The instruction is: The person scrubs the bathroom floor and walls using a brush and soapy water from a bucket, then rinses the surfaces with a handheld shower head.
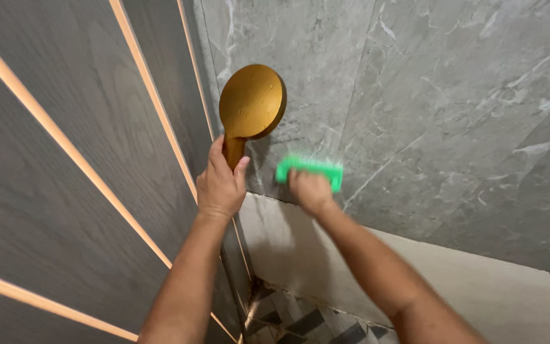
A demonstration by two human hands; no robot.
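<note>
Mid-scrub, it looks like: the left hand (219,186) is wrapped around the handle of a gold shower head (251,103) at upper centre, while the right hand (310,191) grips a green brush (310,169) (bristles blurred) against the grey marble wall (453,114). Next calls for steady pressure along the tile.

Honestly not much is worn here. Both forearms are seen bare right down to the bottom edge of the shot, so no sleeve is shown anywhere. The bare, ringless left hand (220,185) is seen from the back, knuckles and thumb plainly visible. The bare right hand (311,191) is blurred, so finer detail on its fingers can't be made out.
</note>
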